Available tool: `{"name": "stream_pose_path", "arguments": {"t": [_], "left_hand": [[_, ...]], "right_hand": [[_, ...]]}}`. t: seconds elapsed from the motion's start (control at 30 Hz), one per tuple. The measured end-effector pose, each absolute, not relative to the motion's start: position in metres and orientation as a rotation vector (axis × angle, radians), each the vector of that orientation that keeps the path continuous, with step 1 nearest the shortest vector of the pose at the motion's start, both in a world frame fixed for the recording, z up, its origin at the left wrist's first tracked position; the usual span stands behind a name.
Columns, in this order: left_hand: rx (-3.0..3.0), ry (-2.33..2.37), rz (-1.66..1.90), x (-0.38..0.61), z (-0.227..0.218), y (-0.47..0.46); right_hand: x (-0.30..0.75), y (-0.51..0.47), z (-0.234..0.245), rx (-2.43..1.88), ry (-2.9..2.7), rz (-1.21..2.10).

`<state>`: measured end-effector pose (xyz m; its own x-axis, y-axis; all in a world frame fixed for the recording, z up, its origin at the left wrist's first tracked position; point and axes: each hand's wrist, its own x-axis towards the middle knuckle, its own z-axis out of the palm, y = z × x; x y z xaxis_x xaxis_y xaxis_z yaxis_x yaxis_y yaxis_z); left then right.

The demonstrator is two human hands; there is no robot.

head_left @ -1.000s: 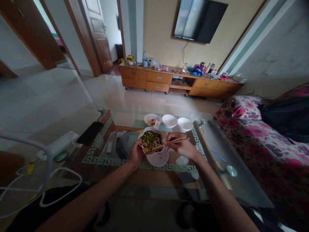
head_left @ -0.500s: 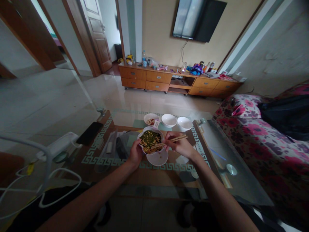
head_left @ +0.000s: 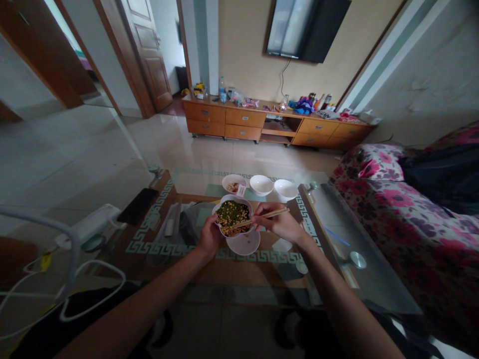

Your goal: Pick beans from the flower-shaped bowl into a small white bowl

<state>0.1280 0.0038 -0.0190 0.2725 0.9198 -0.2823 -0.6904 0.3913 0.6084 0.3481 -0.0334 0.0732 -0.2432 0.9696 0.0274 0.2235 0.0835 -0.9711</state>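
Presently, the left hand (head_left: 208,236) clasps the lobed bowl (head_left: 229,198). The right hand (head_left: 277,223) pinches chopsticks (head_left: 241,224), tips in the food (head_left: 231,212).

place: home living room | floral sofa (head_left: 426,219) | wall-mounted TV (head_left: 307,30) | glass coffee table (head_left: 217,294) | drawer cabinet (head_left: 205,119)

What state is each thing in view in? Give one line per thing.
Scalloped bowl: filled with food
Chopsticks: angled, tips at the food
Left hand: gripping the scalloped bowl
Right hand: closed on the chopsticks
Back left bowl: upright, partly filled
Middle bowl: upright
Back right bowl: upright
White dish: small bits on it
Wooden door: open
Cabinet drawers: shut
Television: appears off
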Motion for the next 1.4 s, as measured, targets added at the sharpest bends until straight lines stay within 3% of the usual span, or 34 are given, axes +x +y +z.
{"name": "stream_pose_path", "arguments": {"t": [0.37, 0.83, 1.1, 1.4], "left_hand": [[0.448, 0.712, 1.090, 0.121, -0.030, 0.014], [0.539, 0.644, 1.129, 0.113, -0.004, 0.025], [0.628, 0.686, 0.955, 0.102, -0.004, 0.020], [0.611, 0.701, 0.904, 0.106, 0.006, 0.012]], "right_hand": [[0.376, -0.029, 0.074, -1.336, -1.635, 1.019], [0.358, -0.038, 0.089, -1.208, -1.585, 1.236], [0.339, -0.042, 0.092, -1.168, -1.578, 1.296], [0.345, -0.038, 0.095, -1.286, -1.482, 1.023]]}}
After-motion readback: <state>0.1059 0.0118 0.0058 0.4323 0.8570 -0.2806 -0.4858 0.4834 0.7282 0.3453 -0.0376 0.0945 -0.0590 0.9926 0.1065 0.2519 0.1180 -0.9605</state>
